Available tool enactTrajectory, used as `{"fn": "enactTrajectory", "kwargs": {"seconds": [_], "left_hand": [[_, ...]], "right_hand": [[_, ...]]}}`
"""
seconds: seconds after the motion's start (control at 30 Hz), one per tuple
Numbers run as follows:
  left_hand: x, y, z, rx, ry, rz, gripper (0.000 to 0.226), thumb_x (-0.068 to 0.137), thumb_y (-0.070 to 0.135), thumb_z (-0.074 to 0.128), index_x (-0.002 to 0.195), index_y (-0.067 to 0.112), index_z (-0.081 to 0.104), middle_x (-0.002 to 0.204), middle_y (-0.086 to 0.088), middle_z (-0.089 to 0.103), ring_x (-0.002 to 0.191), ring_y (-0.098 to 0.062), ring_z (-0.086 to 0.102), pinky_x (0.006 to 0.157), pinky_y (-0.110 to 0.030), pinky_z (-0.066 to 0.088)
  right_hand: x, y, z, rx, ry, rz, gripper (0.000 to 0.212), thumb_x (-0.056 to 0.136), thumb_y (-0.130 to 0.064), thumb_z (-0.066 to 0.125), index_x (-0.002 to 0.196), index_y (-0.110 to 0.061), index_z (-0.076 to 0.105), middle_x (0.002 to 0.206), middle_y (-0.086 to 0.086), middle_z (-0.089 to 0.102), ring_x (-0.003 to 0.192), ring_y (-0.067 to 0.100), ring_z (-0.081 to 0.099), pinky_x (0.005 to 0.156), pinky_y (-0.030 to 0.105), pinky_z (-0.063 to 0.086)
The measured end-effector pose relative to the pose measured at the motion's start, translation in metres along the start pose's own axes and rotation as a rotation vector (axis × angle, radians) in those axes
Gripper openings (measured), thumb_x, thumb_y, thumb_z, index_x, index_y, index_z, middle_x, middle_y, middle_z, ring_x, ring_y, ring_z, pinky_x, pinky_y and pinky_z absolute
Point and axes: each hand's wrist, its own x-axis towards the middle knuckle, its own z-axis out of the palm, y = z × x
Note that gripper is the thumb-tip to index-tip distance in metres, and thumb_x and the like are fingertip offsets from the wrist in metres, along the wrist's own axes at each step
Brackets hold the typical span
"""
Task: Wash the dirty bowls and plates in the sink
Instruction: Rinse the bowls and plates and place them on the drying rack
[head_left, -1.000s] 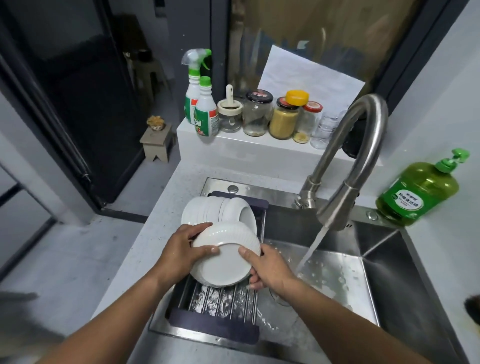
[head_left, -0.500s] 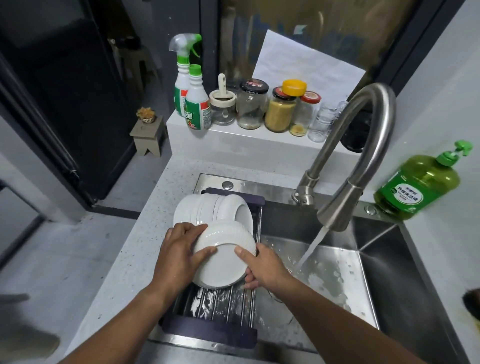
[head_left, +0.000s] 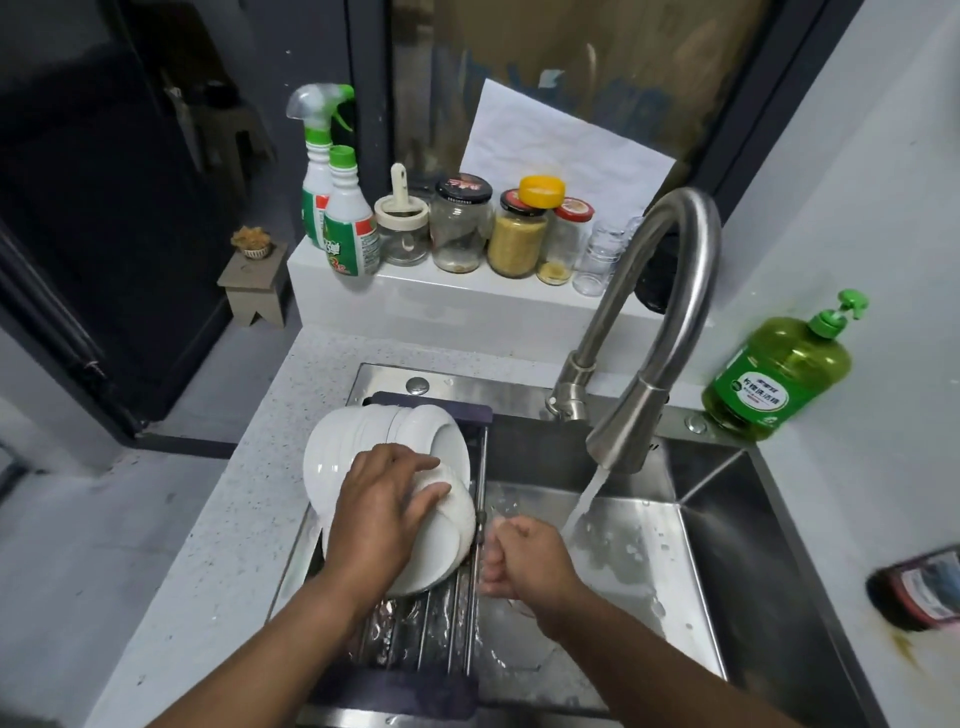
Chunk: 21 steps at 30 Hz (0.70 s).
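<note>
**Listener:** Hands first, please. Where are they?

**Me:** Both reach forward over a steel sink (head_left: 717, 566). My left hand (head_left: 376, 512) lies on the back of a white bowl (head_left: 441, 545), fingers spread and curved over its ribbed side, thumb on the near edge. The bowl stands tilted on its rim on a slatted drying rack (head_left: 415, 634) across the sink's left part.

**Listener:** And the right one?

**Me:** My right hand (head_left: 524, 558) is just right of the bowl, apart from it, over the basin. Its fingers are loosely curled; I cannot tell whether they hold anything.

**Listener:** Is anything else on the rack?

**Me:** A row of white plates and bowls (head_left: 384, 441) stands on edge behind the bowl, which leans against it.

**Listener:** Is the water on?

**Me:** Yes. A curved steel faucet (head_left: 649, 364) pours a stream into the basin, just right of my right hand.

**Listener:** What surrounds the sink?

**Me:** A green dish soap bottle (head_left: 779, 374) with a pump sits on the counter to the right. On a white ledge (head_left: 467, 306) behind the sink are two spray bottles (head_left: 337, 208) and several glass jars (head_left: 514, 234).
</note>
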Motion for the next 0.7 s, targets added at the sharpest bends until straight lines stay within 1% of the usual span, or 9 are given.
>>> {"fn": "enactTrajectory", "kwargs": {"seconds": [0.1,0.23,0.27,0.37,0.47,0.53,0.6,0.67,0.7], "left_hand": [[0.023,0.044,0.018,-0.215,-0.072,-0.067,0.005,0.087,0.035,0.075,0.088,0.033,0.070,0.089,0.017,0.063,0.086,0.000,0.056,0.075,-0.020,0.042],[0.058,0.081,0.043,-0.276,-0.182,-0.205,0.019,0.087,0.042,0.075,0.078,0.027,0.068,0.074,0.011,0.068,0.070,-0.001,0.061,0.063,-0.025,0.043],[0.068,0.089,0.049,-0.244,-0.209,-0.219,0.023,0.086,0.045,0.075,0.080,0.025,0.068,0.074,0.009,0.069,0.071,-0.006,0.063,0.063,-0.027,0.044],[0.097,0.100,0.062,-0.164,-0.252,-0.241,0.029,0.086,0.048,0.074,0.083,0.020,0.067,0.077,0.008,0.069,0.075,-0.012,0.063,0.068,-0.030,0.046],[0.122,0.106,0.075,-0.079,-0.263,-0.220,0.027,0.086,0.045,0.075,0.082,0.020,0.066,0.080,0.007,0.070,0.078,-0.015,0.064,0.072,-0.033,0.049],[0.133,0.109,0.085,-0.019,-0.279,-0.211,0.022,0.088,0.040,0.075,0.082,0.021,0.066,0.080,0.008,0.069,0.080,-0.016,0.064,0.069,-0.033,0.047],[0.140,0.111,0.090,0.010,-0.290,-0.199,0.016,0.089,0.032,0.073,0.082,0.020,0.066,0.079,0.008,0.068,0.079,-0.017,0.063,0.066,-0.032,0.041],[0.145,0.111,0.091,0.018,-0.287,-0.166,0.012,0.089,0.026,0.071,0.082,0.018,0.066,0.078,0.007,0.068,0.079,-0.019,0.063,0.066,-0.031,0.039],[0.146,0.110,0.092,0.031,-0.288,-0.149,0.011,0.089,0.026,0.071,0.082,0.018,0.066,0.077,0.007,0.067,0.078,-0.019,0.063,0.065,-0.031,0.038]], "right_hand": [[0.000,0.005,-0.030,0.075,0.040,0.113,0.030,0.106,-0.017,0.041,0.083,-0.007,0.056,0.058,0.004,0.049,0.045,0.016,0.045,0.046,0.027,0.045],[0.010,0.010,-0.071,0.026,0.124,0.217,0.047,0.101,0.000,0.036,0.059,-0.012,0.053,0.048,0.004,0.039,0.037,0.012,0.035,0.040,0.016,0.030],[0.012,0.009,-0.080,0.013,0.124,0.232,0.046,0.101,-0.003,0.037,0.060,-0.014,0.054,0.050,0.003,0.042,0.039,0.013,0.039,0.040,0.016,0.034],[0.016,0.001,-0.097,0.050,0.156,0.243,0.021,0.099,-0.009,0.050,0.079,-0.014,0.055,0.067,0.003,0.054,0.053,0.013,0.052,0.049,0.022,0.046],[0.024,-0.008,-0.102,0.095,0.117,0.234,0.018,0.100,-0.008,0.051,0.083,-0.013,0.055,0.074,0.007,0.055,0.062,0.016,0.056,0.053,0.024,0.048],[0.031,-0.013,-0.102,0.131,0.066,0.228,0.018,0.100,-0.003,0.048,0.089,-0.003,0.062,0.083,0.024,0.062,0.081,0.031,0.066,0.064,0.030,0.054],[0.037,-0.018,-0.101,0.214,0.036,0.250,0.022,0.101,-0.004,0.045,0.103,0.009,0.063,0.095,0.036,0.061,0.098,0.041,0.066,0.082,0.040,0.060],[0.043,-0.020,-0.097,0.270,-0.007,0.284,0.019,0.100,-0.007,0.045,0.101,0.004,0.061,0.088,0.023,0.056,0.087,0.032,0.058,0.087,0.046,0.059],[0.044,-0.022,-0.095,0.312,-0.023,0.316,0.015,0.100,-0.006,0.046,0.097,0.001,0.059,0.087,0.018,0.053,0.084,0.030,0.055,0.080,0.043,0.062]]}}
